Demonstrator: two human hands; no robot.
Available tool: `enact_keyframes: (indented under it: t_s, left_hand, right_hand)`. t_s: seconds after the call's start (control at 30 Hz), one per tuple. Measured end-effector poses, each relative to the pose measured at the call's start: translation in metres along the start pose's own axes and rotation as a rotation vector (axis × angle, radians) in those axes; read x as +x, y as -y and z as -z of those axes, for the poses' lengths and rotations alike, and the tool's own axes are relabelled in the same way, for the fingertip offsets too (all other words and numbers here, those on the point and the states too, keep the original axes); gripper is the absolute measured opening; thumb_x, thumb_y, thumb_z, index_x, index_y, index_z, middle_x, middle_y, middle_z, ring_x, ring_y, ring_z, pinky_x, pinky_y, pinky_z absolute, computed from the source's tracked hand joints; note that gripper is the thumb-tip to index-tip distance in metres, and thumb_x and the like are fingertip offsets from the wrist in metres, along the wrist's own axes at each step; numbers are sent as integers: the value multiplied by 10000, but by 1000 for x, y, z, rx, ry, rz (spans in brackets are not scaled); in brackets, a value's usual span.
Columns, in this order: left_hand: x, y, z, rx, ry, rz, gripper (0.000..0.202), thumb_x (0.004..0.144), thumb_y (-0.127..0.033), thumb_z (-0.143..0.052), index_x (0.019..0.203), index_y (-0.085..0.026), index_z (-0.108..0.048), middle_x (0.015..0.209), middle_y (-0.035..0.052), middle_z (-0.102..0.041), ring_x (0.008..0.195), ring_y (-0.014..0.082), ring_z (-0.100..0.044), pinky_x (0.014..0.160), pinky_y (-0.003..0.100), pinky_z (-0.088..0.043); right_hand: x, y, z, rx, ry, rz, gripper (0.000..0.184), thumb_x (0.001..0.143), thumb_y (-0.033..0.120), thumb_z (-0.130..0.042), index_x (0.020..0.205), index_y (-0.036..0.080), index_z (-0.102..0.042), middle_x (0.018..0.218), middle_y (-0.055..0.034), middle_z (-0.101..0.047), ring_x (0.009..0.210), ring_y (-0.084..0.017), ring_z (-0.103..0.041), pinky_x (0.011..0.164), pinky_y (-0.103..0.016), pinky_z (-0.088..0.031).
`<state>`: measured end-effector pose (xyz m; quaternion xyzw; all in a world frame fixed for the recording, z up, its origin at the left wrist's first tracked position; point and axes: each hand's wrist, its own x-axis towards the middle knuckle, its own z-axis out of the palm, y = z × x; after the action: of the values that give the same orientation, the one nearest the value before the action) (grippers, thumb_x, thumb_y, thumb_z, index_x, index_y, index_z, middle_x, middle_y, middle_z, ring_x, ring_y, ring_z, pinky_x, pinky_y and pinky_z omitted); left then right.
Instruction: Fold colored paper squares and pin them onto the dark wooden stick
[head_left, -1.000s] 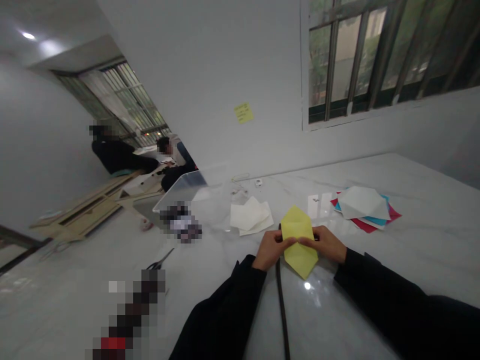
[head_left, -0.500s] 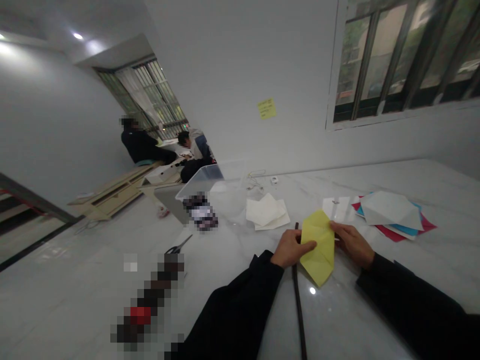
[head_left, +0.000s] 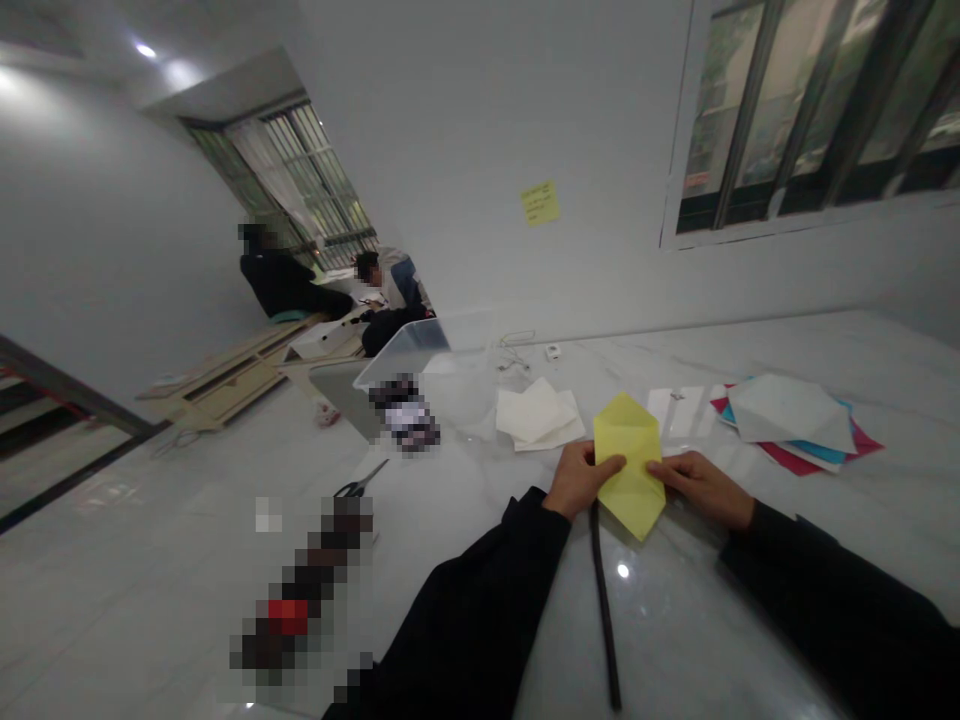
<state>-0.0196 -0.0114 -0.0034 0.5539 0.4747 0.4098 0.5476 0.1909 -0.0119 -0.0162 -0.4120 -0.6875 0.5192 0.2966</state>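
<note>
A folded yellow paper (head_left: 628, 450) with pointed ends lies on the white marble table (head_left: 675, 600), over the far end of a thin black strip (head_left: 604, 610). My left hand (head_left: 579, 478) has its fingers curled and pinches the paper's left edge, the index finger lying on top. My right hand (head_left: 703, 483) rests flat-fingered on the table and presses the paper's right edge. Both arms wear black sleeves.
A stack of white sheets (head_left: 535, 415) lies behind the yellow paper. White, blue and red papers (head_left: 795, 420) lie at the right. A clear plastic box (head_left: 435, 370) and scissors (head_left: 361, 484) are at the left. Two people sit far off at the back left.
The yellow paper has turned slightly, its upper point now more upright. My right hand slid down to the paper's lower right edge. My head tilted a little.
</note>
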Motion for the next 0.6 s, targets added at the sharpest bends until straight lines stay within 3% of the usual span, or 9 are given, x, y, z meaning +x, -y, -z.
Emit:
enact_keyframes:
  t_s: [0.13, 0.23, 0.33, 0.43, 0.6]
  left_hand:
    - [1, 0, 0, -101, -37, 37, 474, 665, -419, -774, 974, -63, -725, 1001, 169, -730, 807, 249, -686, 698, 332, -540]
    - [0, -2, -1, -139, -40, 38, 470, 652, -416, -788, 965, -71, -727, 999, 164, -732, 800, 244, -688, 712, 334, -540]
    - [-1, -3, -2, -133, -24, 25, 464, 665, -419, -782, 971, -74, -727, 991, 162, -733, 795, 246, -689, 709, 335, -539]
    - [-4, -2, -5, -91, 33, 34, 475, 680, -431, -772, 990, -74, -730, 996, 163, -732, 817, 259, -692, 722, 349, -543]
    - [-7, -2, -9, -64, 122, 69, 498, 680, -432, -774, 1027, -77, -724, 994, 161, -733, 811, 256, -698, 733, 356, -548]
  right_hand:
    - [-1, 0, -1, -38, -10, 4, 602, 840, 675, -480, 619, 142, -654, 524, 15, -486, 511, -115, -400, 499, -251, -311]
    - [-1, 0, -1, -32, -3, -1, 589, 845, 662, -486, 621, 144, -655, 521, 17, -501, 499, -113, -412, 493, -251, -313]
    - [0, 1, -1, 77, 9, -20, 521, 832, 626, -545, 782, 138, -721, 648, -18, -640, 573, -146, -542, 547, -259, -407]
    - [0, 5, -1, 195, -11, -58, 504, 773, 601, -640, 948, 138, -732, 839, -72, -731, 757, -229, -664, 693, -324, -515]
    - [-1, 11, -3, 276, -138, -96, 529, 712, 600, -697, 975, 143, -730, 956, -118, -750, 863, -291, -699, 791, -399, -553]
